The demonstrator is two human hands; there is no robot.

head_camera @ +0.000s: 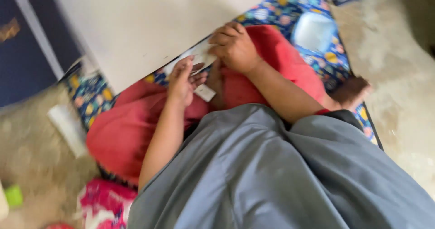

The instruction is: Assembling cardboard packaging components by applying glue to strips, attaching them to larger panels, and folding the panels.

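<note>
A single head-worn camera looks steeply down the wearer's own front, close over a grey shirt [272,174] and red lap [122,133], tilted so the white board [149,25] and patterned mat [290,11] slant across the top; the frame is motion-blurred.

Both hands [183,79] [233,45] on blurred, perhaps paper, white strip [199,56] over red lap [122,129].

You sit on a patterned blue mat [312,7] over a beige floor [398,75] — a dark blue cabinet [22,61] to one side, soft indoor light.
</note>
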